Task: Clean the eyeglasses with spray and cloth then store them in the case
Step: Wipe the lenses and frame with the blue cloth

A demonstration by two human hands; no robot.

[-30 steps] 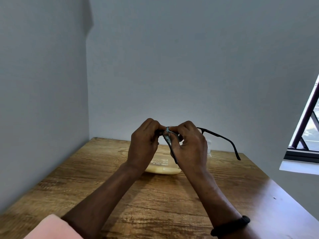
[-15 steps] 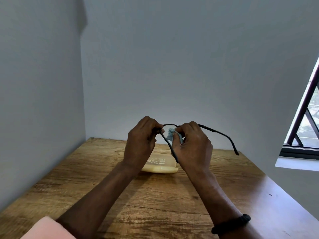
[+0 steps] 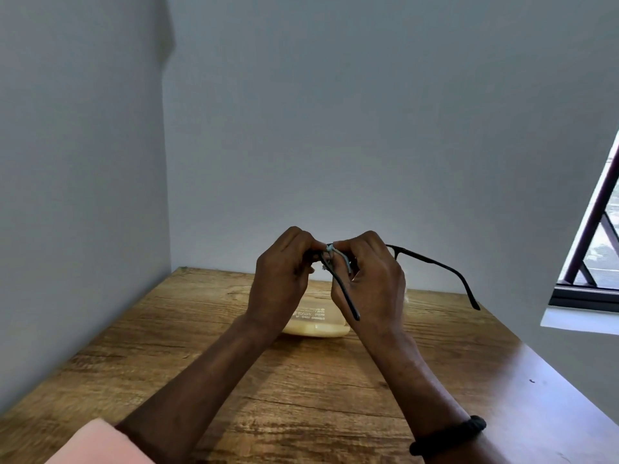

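Observation:
Black-framed eyeglasses (image 3: 432,261) are held up above the wooden table (image 3: 318,390), both temples unfolded and pointing back toward me. My left hand (image 3: 281,276) grips the left side of the frame. My right hand (image 3: 371,279) pinches a small light blue cloth (image 3: 331,251) against a lens; most of the cloth and both lenses are hidden by my fingers. A pale yellow eyeglass case (image 3: 315,324) with printed text lies on the table behind and below my hands. A bit of clear plastic shows past my right hand; I cannot tell if it is the spray bottle.
Grey walls close the table in at the left and back. A window (image 3: 596,236) with a dark frame and white sill is at the right. The table's right edge runs diagonally toward me. I wear a black band on my right wrist.
My hands have drawn closer together, so the blue cloth is now more covered by my fingers. The glasses stay at about the same height above the case.

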